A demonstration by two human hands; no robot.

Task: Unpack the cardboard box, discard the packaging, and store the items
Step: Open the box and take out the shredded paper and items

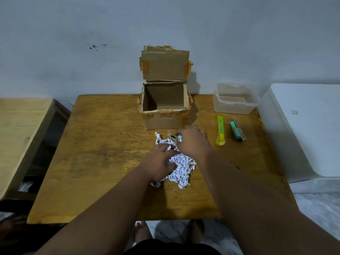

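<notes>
An open cardboard box point(163, 105) stands at the table's far middle, its lid flap upright; it looks empty inside. In front of it lies a heap of white shredded paper point(181, 167). My left hand point(159, 161) rests on the heap's left side, fingers spread into the shreds. My right hand point(192, 140) is just above the heap's far end, fingers closed around a small teal and metal stapler point(174, 137) that pokes out to its left.
A clear plastic container point(234, 102) sits at the table's far right. A yellow-green utility knife point(220, 130) and a second teal stapler point(237, 131) lie beside it. A white bin point(312, 129) stands right of the wooden table point(95, 162), a wooden bench point(20, 137) left.
</notes>
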